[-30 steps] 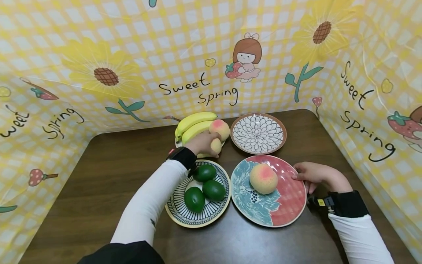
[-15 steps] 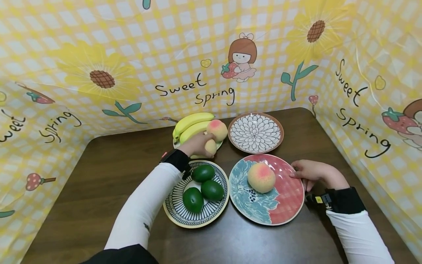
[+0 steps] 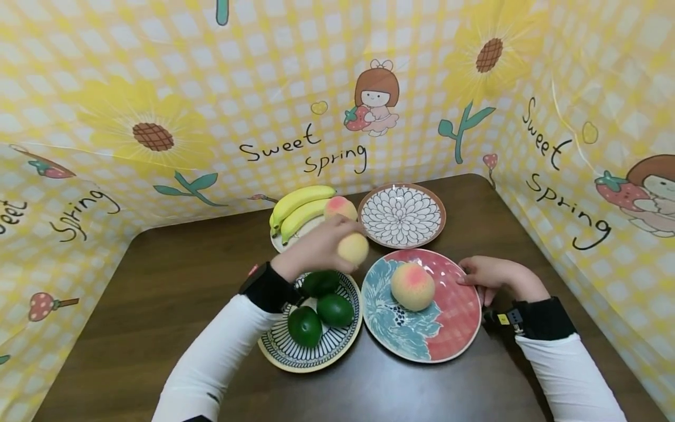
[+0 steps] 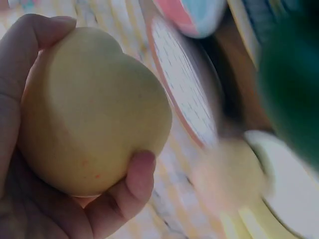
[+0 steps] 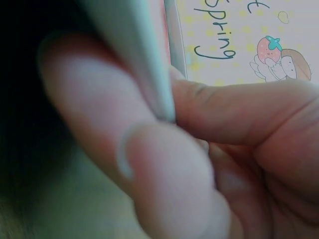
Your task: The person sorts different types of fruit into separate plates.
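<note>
Lifted off the banana plate [image 3: 285, 241], the peach [image 3: 352, 248] sits clasped in the left hand [image 3: 316, 253]; right hand [image 3: 487, 274] pinches the pink plate's [image 3: 464, 322] rim, steadying it.

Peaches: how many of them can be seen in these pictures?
3. One peach is held in the left hand, one lies on the pink-and-blue plate, one sits by the bananas. More could be hidden.
</note>
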